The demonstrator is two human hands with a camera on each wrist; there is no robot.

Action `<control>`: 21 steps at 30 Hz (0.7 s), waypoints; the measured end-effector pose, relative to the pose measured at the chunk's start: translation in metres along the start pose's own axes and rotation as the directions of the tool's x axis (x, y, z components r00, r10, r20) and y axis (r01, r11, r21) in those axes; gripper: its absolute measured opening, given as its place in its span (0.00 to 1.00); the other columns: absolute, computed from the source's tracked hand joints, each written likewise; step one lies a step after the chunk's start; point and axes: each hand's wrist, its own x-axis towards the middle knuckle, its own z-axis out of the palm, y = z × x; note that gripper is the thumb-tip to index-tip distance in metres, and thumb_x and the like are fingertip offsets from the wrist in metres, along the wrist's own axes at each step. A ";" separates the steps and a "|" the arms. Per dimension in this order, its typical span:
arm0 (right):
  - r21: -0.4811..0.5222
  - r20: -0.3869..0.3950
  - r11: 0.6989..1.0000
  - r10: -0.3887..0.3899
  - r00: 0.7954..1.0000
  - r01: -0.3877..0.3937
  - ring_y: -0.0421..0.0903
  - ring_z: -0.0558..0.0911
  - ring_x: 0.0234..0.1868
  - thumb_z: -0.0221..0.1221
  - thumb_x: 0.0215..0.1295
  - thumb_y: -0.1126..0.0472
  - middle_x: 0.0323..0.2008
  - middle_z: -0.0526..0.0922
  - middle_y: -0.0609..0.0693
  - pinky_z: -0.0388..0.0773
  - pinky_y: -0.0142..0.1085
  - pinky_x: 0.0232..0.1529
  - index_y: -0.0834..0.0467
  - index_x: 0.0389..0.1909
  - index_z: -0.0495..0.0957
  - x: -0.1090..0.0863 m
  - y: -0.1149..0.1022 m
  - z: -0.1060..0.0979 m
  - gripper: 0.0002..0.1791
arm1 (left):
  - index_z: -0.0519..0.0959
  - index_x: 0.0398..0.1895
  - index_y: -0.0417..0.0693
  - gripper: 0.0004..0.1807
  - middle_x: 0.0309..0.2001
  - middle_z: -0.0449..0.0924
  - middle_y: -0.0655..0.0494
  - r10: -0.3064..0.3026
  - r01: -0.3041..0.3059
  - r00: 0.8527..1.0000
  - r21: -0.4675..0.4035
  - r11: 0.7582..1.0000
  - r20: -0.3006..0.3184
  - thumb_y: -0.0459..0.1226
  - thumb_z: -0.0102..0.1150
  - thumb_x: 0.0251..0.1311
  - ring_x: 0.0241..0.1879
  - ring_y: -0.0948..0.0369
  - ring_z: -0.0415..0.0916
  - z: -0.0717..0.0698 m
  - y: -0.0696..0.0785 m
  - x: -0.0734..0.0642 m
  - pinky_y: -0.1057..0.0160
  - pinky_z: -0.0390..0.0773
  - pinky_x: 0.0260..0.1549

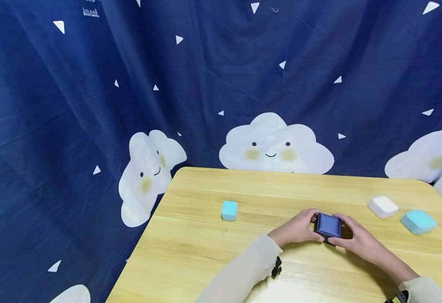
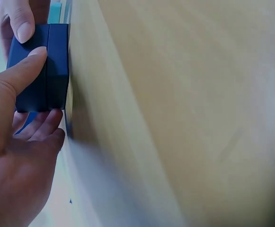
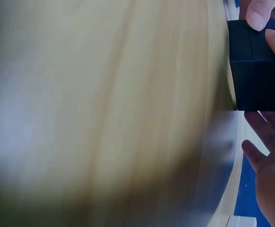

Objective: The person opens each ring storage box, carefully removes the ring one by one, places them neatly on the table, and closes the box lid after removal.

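Observation:
A small dark navy box [image 1: 328, 225], square with a seam running round its sides, sits on the table between both hands. The left hand [image 1: 299, 229] grips its left side, thumb on the near face and fingers at the far edge. From the other side the right hand [image 1: 360, 240] holds it the same way. In the left wrist view the seam divides the box [image 2: 57, 71] into two layers, and both thumbs press the near face. The right wrist view shows the closed box [image 3: 253, 87] low over the tabletop.
On the wooden table [image 1: 190, 261] a light blue block [image 1: 230, 210] lies to the left. A white block [image 1: 382, 206] and another light blue block [image 1: 419, 221] lie at the right. Behind the table hangs a dark blue curtain [image 1: 206, 92] with clouds and triangles.

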 end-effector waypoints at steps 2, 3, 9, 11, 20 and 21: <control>0.017 0.013 1.000 0.000 1.000 0.000 0.58 0.79 0.52 0.71 0.61 0.51 0.58 0.75 0.70 0.78 0.31 0.40 0.66 0.71 0.61 0.003 -0.002 0.003 0.44 | 0.63 0.73 0.55 0.45 0.64 0.72 0.63 -0.017 0.017 1.000 0.005 1.000 -0.007 0.48 0.76 0.53 0.57 0.71 0.72 -0.003 -0.003 -0.004 0.72 0.73 0.57; 0.024 0.018 1.000 0.000 1.000 0.000 0.58 0.80 0.52 0.71 0.61 0.51 0.58 0.75 0.70 0.78 0.31 0.41 0.66 0.71 0.61 0.004 -0.003 0.004 0.44 | 0.64 0.73 0.55 0.45 0.63 0.72 0.63 -0.022 0.022 1.000 0.012 1.000 -0.013 0.48 0.76 0.53 0.57 0.71 0.72 -0.005 -0.004 -0.006 0.72 0.73 0.57; 0.026 0.023 0.999 -0.034 0.999 0.034 0.66 0.80 0.57 0.71 0.60 0.50 0.59 0.77 0.70 0.79 0.37 0.51 0.65 0.68 0.65 0.013 -0.009 0.009 0.41 | 0.63 0.73 0.55 0.46 0.63 0.72 0.63 -0.048 0.049 0.997 0.007 0.999 -0.056 0.49 0.77 0.52 0.57 0.71 0.72 -0.012 -0.015 -0.015 0.70 0.73 0.58; 0.034 0.032 0.999 -0.040 0.999 0.039 0.68 0.79 0.58 0.71 0.60 0.50 0.60 0.77 0.70 0.79 0.37 0.53 0.66 0.68 0.66 0.016 -0.011 0.011 0.41 | 0.63 0.73 0.55 0.47 0.63 0.72 0.62 -0.061 0.060 0.996 -0.018 0.998 -0.067 0.48 0.77 0.51 0.57 0.70 0.73 -0.013 -0.018 -0.018 0.69 0.73 0.59; 0.069 0.077 0.997 -0.040 0.996 0.034 0.69 0.77 0.60 0.69 0.62 0.49 0.61 0.75 0.71 0.75 0.58 0.57 0.67 0.71 0.64 0.033 -0.022 0.020 0.43 | 0.66 0.71 0.54 0.44 0.62 0.74 0.62 -0.113 0.106 0.984 -0.058 0.993 -0.135 0.46 0.78 0.50 0.57 0.69 0.74 -0.023 -0.026 -0.031 0.66 0.75 0.59; 0.077 0.082 0.996 -0.044 0.996 0.037 0.69 0.77 0.60 0.69 0.62 0.49 0.62 0.75 0.72 0.75 0.60 0.57 0.67 0.71 0.63 0.035 -0.024 0.021 0.43 | 0.66 0.70 0.54 0.44 0.61 0.74 0.62 -0.120 0.112 0.982 -0.061 0.992 -0.143 0.45 0.78 0.50 0.57 0.69 0.74 -0.024 -0.027 -0.033 0.66 0.75 0.59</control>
